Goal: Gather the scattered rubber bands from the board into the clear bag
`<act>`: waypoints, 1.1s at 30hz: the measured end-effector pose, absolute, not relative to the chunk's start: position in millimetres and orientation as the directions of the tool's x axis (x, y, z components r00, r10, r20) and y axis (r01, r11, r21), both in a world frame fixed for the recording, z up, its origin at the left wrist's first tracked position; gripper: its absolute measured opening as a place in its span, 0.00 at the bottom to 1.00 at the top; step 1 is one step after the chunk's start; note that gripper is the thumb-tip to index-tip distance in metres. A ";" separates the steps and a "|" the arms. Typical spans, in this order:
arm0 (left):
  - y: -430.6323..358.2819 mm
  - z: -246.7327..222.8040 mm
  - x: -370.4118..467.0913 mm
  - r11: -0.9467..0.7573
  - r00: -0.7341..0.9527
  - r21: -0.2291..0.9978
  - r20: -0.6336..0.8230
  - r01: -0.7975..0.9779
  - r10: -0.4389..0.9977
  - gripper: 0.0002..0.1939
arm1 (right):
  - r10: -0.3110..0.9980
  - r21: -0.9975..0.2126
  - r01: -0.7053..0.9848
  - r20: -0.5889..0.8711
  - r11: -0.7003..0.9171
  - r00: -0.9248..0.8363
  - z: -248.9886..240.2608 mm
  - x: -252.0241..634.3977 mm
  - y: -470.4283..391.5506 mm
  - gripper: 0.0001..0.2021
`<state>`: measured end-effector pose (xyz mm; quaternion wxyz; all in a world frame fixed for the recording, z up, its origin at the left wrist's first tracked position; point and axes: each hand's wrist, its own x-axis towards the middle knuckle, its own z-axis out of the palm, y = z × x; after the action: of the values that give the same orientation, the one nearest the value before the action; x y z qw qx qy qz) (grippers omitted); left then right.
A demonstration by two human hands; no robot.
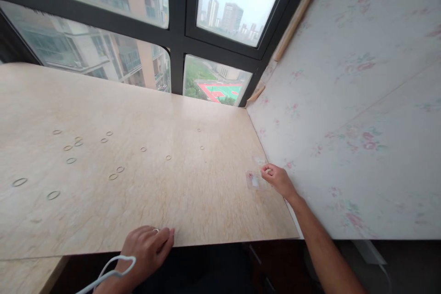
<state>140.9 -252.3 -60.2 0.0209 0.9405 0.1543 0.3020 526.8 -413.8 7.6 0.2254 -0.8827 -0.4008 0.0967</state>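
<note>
My right hand [278, 181] reaches to the wall side of the counter, its thumb and fingers pinched. Anything between the fingertips is too small to make out. Just left of them lies a small clear plastic box [253, 180] with something whitish and a reddish spot inside. A small clear plastic piece [259, 160] lies beyond the box, close to the wall. My left hand [146, 248] rests at the counter's front edge, fingers curled and closed with nothing showing in them. It wears a ring, and a white cord [117, 264] loops at its wrist.
Several thin rings, such as one ring [53, 195], lie spread over the left and middle of the marbled counter [206, 206]. Dark-framed windows [177, 32] stand behind. A flowered wall [361, 101] bounds the right side, with a wooden strip [299, 18] along the window.
</note>
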 end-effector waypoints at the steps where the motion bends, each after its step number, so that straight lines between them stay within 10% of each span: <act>1: -252.1 -60.3 140.8 -0.953 0.770 0.130 0.563 0.275 0.299 0.21 | 0.745 -0.445 0.670 0.012 -0.593 0.667 7.1 528.4 -414.5 0.13; 14: -250.2 -58.4 138.3 -0.946 0.804 0.187 0.499 0.263 0.323 0.22 | 0.761 -0.488 0.701 0.107 -0.520 0.640 9.5 499.4 -432.4 0.16; 24: -230.6 -35.4 126.8 -0.769 0.886 0.543 0.092 0.337 0.454 0.23 | 0.638 -0.585 0.620 0.214 -0.523 0.740 -27.6 440.3 -444.1 0.20; 33: -171.4 -22.4 84.8 -0.176 0.145 0.503 0.101 0.846 0.984 0.20 | 0.585 -0.658 0.545 0.190 -0.521 0.788 -45.9 436.5 -468.6 0.22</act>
<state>84.8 -171.4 -22.4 0.1658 0.7381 0.6200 0.2080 436.5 -468.6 -45.9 0.3670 -0.8715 -0.3242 0.0277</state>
